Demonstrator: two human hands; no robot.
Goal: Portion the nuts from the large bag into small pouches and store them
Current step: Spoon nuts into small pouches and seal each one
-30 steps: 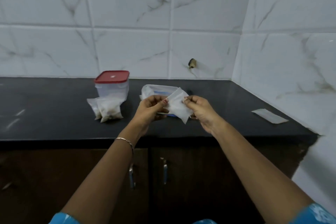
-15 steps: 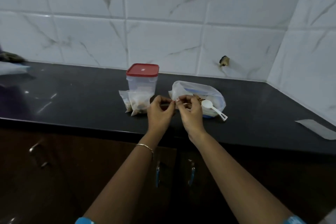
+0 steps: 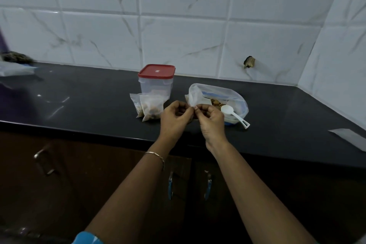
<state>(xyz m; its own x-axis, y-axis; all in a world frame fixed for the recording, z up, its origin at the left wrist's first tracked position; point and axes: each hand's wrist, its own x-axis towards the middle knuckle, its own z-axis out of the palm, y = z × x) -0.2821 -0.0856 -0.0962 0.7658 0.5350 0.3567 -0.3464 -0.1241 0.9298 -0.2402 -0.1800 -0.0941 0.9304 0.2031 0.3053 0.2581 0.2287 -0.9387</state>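
The large clear bag of nuts (image 3: 233, 96) lies open on the black counter, a white plastic scoop (image 3: 232, 114) resting in its mouth. My left hand (image 3: 175, 120) and my right hand (image 3: 211, 121) meet just in front of it, fingertips pinched together on a small clear pouch (image 3: 195, 109) that my fingers mostly hide. Two filled small pouches (image 3: 149, 108) lean against a clear container with a red lid (image 3: 156, 81), left of my hands.
The black counter (image 3: 89, 105) ends at a front edge above brown cabinet doors with metal handles (image 3: 170, 185). A flat empty pouch (image 3: 350, 137) lies at the far right. A plastic-wrapped item (image 3: 13, 66) sits at the far left. Tiled walls close the back and right.
The view has swung left and down. The small pouch, held spread out between both hands a second ago, is now bunched between my fingertips close to the counter.
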